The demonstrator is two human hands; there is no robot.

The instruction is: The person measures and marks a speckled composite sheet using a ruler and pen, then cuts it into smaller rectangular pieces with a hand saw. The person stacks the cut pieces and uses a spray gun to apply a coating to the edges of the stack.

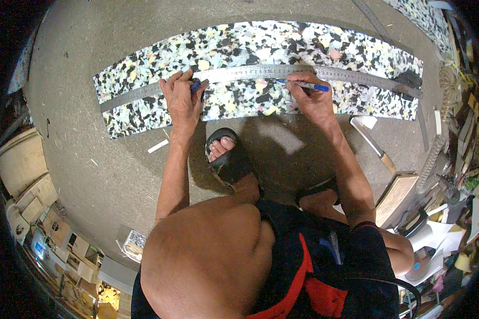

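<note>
A black, white and pale-yellow speckled sheet (266, 42) lies flat on the floor (117, 175), where the hard ground backs it. The left hand (183, 98) spreads its fingertips over a long metal ruler (239, 73) laid lengthwise on the sheet, apparently to steady it, with a small blue object (196, 86) held near the thumb. The right hand (314, 101) pinches a blue pen (320, 87), its tip beside the ruler's near edge, seemingly for guidance.
</note>
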